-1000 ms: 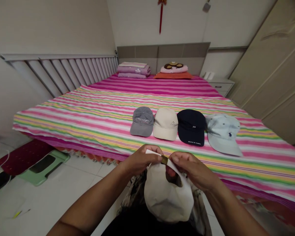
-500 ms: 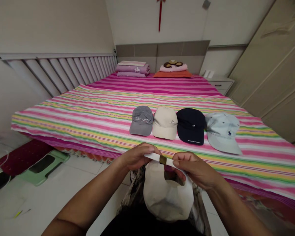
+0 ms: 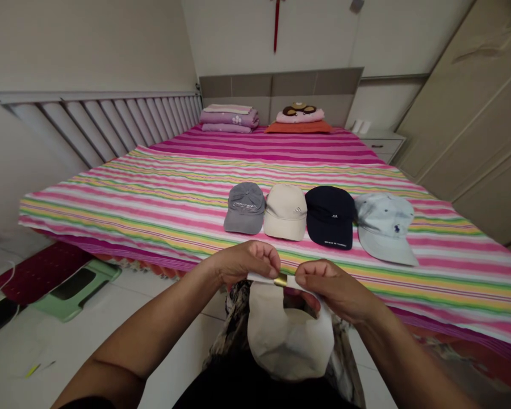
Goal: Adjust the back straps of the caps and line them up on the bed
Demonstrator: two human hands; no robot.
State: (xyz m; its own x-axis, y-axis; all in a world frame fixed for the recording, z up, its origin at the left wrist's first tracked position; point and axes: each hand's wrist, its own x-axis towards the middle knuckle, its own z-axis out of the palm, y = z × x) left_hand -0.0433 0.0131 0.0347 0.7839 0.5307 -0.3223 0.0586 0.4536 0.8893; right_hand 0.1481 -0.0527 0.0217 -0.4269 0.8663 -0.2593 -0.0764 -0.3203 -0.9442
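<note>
A cream baseball cap [image 3: 287,349] hangs in front of my body, its rear opening facing up. Across that opening runs its white strap [image 3: 262,278] with a gold-coloured buckle [image 3: 280,280]. My left hand [image 3: 247,263] is closed on the strap, thumb and fingertips at the buckle's left side. Just right of the buckle, my right hand [image 3: 334,287] pinches the strap between thumb and fingers. Beyond my hands, in a row on the bed, lie a grey cap [image 3: 244,209], a beige cap [image 3: 285,213], a navy cap [image 3: 330,217] and a pale blue cap [image 3: 385,227].
A striped sheet covers the bed [image 3: 153,193]. Folded purple bedding [image 3: 229,119] and a pink and orange pile [image 3: 298,120] sit by the headboard [image 3: 281,85]. Bed rails [image 3: 111,122] run along the left. A green stool [image 3: 74,289] stands on the floor at left.
My left thumb and fingers have shifted along the strap, right up to the buckle. The buckle has tilted and now catches the light. My right hand stays on the strap.
</note>
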